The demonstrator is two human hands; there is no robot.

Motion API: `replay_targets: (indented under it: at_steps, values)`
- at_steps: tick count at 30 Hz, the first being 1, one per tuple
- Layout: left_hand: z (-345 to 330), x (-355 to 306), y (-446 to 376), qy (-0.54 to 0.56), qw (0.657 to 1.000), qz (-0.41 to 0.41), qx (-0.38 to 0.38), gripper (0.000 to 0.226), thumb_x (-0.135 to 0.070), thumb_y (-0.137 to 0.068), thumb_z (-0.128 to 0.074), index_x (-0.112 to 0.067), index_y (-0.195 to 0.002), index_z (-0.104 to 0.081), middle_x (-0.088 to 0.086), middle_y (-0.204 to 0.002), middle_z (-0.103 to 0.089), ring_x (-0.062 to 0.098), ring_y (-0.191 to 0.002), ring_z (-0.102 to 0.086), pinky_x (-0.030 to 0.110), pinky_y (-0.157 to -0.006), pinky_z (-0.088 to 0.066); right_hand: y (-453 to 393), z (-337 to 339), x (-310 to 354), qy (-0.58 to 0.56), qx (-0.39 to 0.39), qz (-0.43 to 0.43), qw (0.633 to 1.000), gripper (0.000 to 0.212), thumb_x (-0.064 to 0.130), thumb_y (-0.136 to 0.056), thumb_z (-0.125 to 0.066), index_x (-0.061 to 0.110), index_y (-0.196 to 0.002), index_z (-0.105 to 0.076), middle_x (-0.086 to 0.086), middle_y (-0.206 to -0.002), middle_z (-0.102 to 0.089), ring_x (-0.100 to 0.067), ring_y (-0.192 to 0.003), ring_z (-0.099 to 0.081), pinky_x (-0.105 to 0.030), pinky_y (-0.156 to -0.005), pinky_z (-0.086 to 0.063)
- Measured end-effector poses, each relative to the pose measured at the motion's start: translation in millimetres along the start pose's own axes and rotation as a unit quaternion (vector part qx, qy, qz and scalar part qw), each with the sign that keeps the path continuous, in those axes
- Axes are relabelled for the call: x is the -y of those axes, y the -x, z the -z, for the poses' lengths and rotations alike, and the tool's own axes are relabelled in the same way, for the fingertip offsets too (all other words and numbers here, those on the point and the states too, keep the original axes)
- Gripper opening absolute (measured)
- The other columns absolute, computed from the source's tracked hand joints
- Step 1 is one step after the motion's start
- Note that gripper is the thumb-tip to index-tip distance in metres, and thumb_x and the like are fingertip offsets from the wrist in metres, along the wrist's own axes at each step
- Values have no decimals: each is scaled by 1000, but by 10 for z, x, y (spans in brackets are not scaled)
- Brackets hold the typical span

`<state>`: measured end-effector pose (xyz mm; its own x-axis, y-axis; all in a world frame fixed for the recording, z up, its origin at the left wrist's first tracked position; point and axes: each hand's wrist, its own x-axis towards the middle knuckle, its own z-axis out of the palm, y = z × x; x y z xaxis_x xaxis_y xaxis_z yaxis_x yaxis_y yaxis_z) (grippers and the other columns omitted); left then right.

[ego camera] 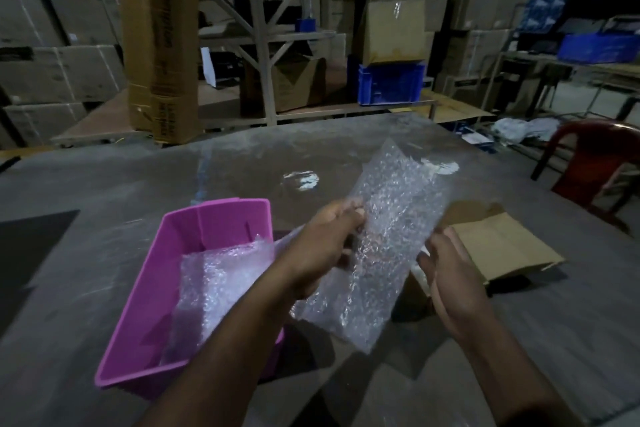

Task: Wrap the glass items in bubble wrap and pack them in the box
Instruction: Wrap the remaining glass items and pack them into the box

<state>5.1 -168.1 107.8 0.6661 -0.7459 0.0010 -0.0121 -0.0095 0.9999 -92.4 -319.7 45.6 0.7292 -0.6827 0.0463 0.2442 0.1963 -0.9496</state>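
Note:
I hold a long sheet of bubble wrap up over the table, tilted from lower centre to upper right. My left hand grips its left edge with curled fingers. Against the sheet's right edge lies my right hand, fingers mostly straight. A pink plastic box stands on the table at the left, under my left forearm, with more bubble wrap lying inside. Whether glass is inside the held sheet cannot be told.
A flattened brown cardboard piece lies on the grey table to the right. A red plastic chair stands at the table's right edge. Stacked cartons, blue crates and a tall upright carton fill the background.

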Motion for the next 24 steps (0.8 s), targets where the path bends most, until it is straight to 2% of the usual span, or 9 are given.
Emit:
replay_targets:
  at_steps: [2,5,7,9,11,14,15,20,24]
  values:
    - [-13,5,-20,-87,996,4,29,13,-18,-107,-45,-15,-105,-58,-9,-74,-58,0,-57,-55,21,-54,-46,-12,132,28,31,-6,13,999,31,29,-104,-47,19,-130,-62,1,-122,-71,-17,-116,-66,-36,-98,-49]
    - [-14,8,-45,-175,981,22,81,7,-22,-107,-46,-17,-108,-52,6,-94,-65,13,-70,-65,32,-60,-55,-9,286,100,74,-5,46,996,40,51,-99,-44,34,-130,-64,9,-132,-66,-12,-125,-60,-38,-105,-44]
    - [-16,12,-63,-225,969,25,101,7,-25,-106,-48,-18,-107,-50,10,-100,-65,18,-77,-66,39,-67,-58,-1,364,146,88,15,68,994,50,66,-93,-41,39,-126,-65,10,-132,-65,-9,-125,-59,-39,-108,-42]
    - [-46,-3,-75,-254,960,23,117,4,-22,-104,-50,-18,-104,-50,8,-96,-61,19,-80,-63,42,-70,-59,-8,436,211,109,28,73,991,60,79,-84,-46,40,-127,-63,11,-123,-69,-7,-119,-63,-39,-106,-44]
    - [-112,-17,-105,-230,961,33,152,2,-14,-102,-52,-16,-102,-51,6,-91,-59,17,-79,-61,39,-67,-58,-3,482,282,163,63,77,982,52,69,-87,-59,37,-129,-60,11,-111,-72,-3,-104,-67,-32,-92,-51]
    - [-237,42,-178,-208,963,40,165,9,-8,-101,-54,-14,-108,-55,5,-95,-60,16,-83,-63,33,-68,-59,-14,546,312,180,104,75,975,26,27,-94,-67,25,-120,-65,3,-97,-75,-8,-85,-72,-26,-72,-56]
    - [-276,81,-207,-193,968,39,156,13,-8,-100,-56,-14,-111,-56,5,-96,-62,17,-85,-65,34,-70,-60,-27,578,303,176,98,73,977,19,20,-95,-66,21,-114,-67,2,-90,-75,-9,-78,-71,-25,-67,-56]
    - [-455,294,-353,-153,986,28,67,26,-7,-94,-70,-15,-116,-63,5,-99,-70,14,-81,-68,28,-71,-58,-166,858,230,173,11,72,982,8,18,-97,-64,19,-100,-71,-1,-74,-72,-11,-59,-60,-25,-55,-50]
    - [-597,416,-450,-65,997,11,-27,22,-3,-90,-73,-8,-111,-67,10,-95,-69,17,-85,-68,28,-74,-60,-245,1032,224,111,7,16,994,23,26,-103,-52,13,-99,-70,4,-70,-66,-9,-58,-55,-23,-50,-43]
